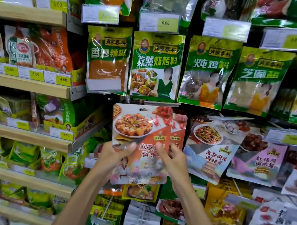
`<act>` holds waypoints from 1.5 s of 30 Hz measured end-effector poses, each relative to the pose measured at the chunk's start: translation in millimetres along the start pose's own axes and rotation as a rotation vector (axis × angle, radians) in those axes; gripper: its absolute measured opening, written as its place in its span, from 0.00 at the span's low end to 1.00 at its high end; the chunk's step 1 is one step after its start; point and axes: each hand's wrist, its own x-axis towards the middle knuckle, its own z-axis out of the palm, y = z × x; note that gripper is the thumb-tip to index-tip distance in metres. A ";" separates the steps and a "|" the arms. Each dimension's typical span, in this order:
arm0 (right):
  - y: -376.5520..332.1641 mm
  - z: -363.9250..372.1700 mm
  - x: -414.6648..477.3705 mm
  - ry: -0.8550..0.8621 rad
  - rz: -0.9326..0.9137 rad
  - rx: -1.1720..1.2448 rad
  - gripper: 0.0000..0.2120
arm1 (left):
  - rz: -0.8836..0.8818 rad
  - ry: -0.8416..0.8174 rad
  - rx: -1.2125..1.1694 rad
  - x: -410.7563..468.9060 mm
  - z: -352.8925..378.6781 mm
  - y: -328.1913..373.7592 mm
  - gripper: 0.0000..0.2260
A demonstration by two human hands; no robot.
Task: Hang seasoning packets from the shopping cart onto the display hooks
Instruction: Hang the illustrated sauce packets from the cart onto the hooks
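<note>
A mapo tofu seasoning packet (137, 128), orange and white with a picture of a dish, is held upright against the display at centre. My left hand (117, 151) grips its lower left edge. My right hand (172, 157) pinches its right side, thumb on the front. The hang hole (143, 109) at the packet's top sits just under a metal display hook (162, 104). A second packet of the same kind (178, 129) shows right behind it. The shopping cart is out of view.
Green spice packets (155, 66) hang in the row above with price tags. Other sauce packets (211, 147) hang to the right and below. Wooden shelves (19, 83) with boxed seasonings stand on the left.
</note>
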 end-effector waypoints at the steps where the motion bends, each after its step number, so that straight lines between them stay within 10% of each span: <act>1: 1.8 -1.7 0.7 0.017 0.015 0.017 0.15 | 0.004 -0.030 0.014 0.5 6.8 -0.2 0.08; 7: 24.0 -18.4 4.6 0.139 0.134 0.129 0.11 | 0.054 -0.101 0.295 5.9 23.5 8.3 0.17; 10: 31.3 -21.8 8.8 0.186 0.154 0.118 0.11 | 0.140 0.055 0.560 17.4 9.4 26.6 0.07; 28: 33.0 -19.2 59.2 0.274 0.292 -0.055 0.07 | 1.173 0.547 1.015 120.3 38.6 202.0 0.14; 45: 38.3 -18.4 81.5 0.349 0.343 -0.134 0.08 | 1.357 0.541 1.297 178.4 50.0 217.3 0.18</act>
